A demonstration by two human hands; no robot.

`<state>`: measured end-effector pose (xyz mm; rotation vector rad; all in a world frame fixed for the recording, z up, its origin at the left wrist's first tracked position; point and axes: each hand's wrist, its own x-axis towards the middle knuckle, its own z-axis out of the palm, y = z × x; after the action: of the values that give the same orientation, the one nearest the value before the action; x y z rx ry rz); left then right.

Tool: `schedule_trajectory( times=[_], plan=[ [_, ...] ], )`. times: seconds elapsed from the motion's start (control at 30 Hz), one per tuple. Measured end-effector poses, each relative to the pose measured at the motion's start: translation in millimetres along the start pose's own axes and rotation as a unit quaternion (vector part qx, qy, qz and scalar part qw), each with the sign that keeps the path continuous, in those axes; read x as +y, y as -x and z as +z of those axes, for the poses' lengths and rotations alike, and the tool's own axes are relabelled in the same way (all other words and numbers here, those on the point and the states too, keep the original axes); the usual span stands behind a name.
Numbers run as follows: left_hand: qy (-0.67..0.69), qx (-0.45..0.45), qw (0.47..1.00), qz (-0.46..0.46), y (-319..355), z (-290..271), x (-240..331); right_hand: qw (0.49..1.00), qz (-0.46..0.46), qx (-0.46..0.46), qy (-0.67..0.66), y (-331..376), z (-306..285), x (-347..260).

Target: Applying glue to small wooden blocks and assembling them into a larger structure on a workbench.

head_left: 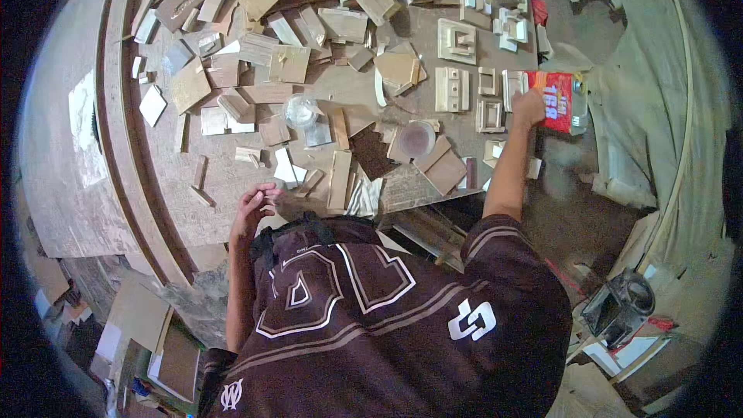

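Note:
My right hand [528, 110] reaches to the table's right edge. Its fingers are closed beside a red rectangular can [563, 102], and an orange patch shows at the fingertips. What the fingers grip is hidden. A pale layered wooden piece [513, 83] sits just left of the can, close to these fingers. My left hand [257, 203] hovers over the table's front edge, fingers loosely curled and apart, with nothing visible in it. Nearest to it are a white block [285, 169] and a thin wooden stick piece [203, 192].
Glued wooden assemblies [453, 89] stand in rows at the right. Wooden offcuts [259, 48] pile up at the back left. A clear plastic container [302, 111] and a round dish [416, 140] are mid-table. A long wooden rail [128, 139] runs down the left. A black machine part [619, 308] lies lower right.

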<state>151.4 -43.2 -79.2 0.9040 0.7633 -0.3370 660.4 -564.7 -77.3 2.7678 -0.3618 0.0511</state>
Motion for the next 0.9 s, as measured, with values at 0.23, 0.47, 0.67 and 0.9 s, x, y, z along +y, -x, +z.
schedule_trajectory(
  times=[0.23, 0.47, 0.67, 0.9],
  plan=[
    [0.001, -0.006, 1.000, 0.001, 1.0, -0.2, 0.2, 0.994, 0.042, 0.099, -0.021, 10.2, 4.2, 5.2],
    [0.016, 0.015, 1.000, 0.006, 5.1, -3.3, -3.7, 0.985, 0.042, 0.144, -0.083, 53.1, -37.0, 10.0],
    [-0.081, 0.088, 0.993, 0.022, 1.5, -7.7, -22.0, 0.931, -0.024, 0.231, -0.281, 118.7, -13.6, 27.4],
    [-0.098, 0.054, 0.992, 0.054, 10.8, 0.4, -13.6, 0.869, -0.052, 0.149, -0.469, 230.2, -42.7, 2.6]
  ],
)
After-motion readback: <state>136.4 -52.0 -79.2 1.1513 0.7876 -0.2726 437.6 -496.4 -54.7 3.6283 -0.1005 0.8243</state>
